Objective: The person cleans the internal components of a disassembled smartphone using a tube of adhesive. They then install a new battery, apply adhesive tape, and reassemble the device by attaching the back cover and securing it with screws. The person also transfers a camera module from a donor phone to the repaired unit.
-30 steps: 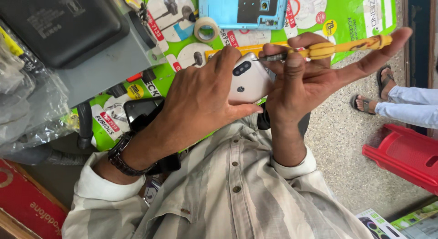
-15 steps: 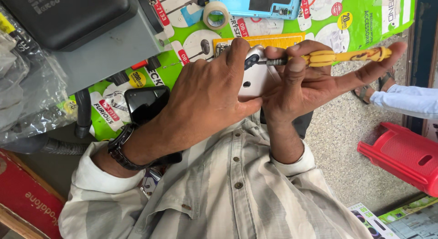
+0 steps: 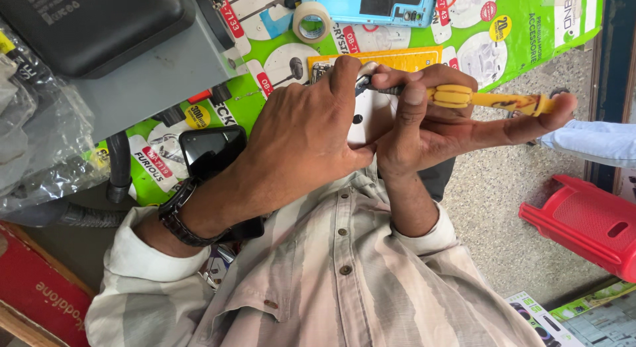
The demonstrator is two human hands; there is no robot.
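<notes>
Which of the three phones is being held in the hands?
The white phone, gripped between both hands. The black phone lies on the green mat, and the blue phone lies at the top edge.

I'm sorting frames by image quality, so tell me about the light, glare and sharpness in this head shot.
Head view: even daylight, soft shadows only; both hands, the left hand and the right hand, look sharp, as does the yellow screwdriver; the white phone is bright, close to washed out; faint reflection on the black phone; the clear plastic bags show glare; the picture appears rotated.
</notes>
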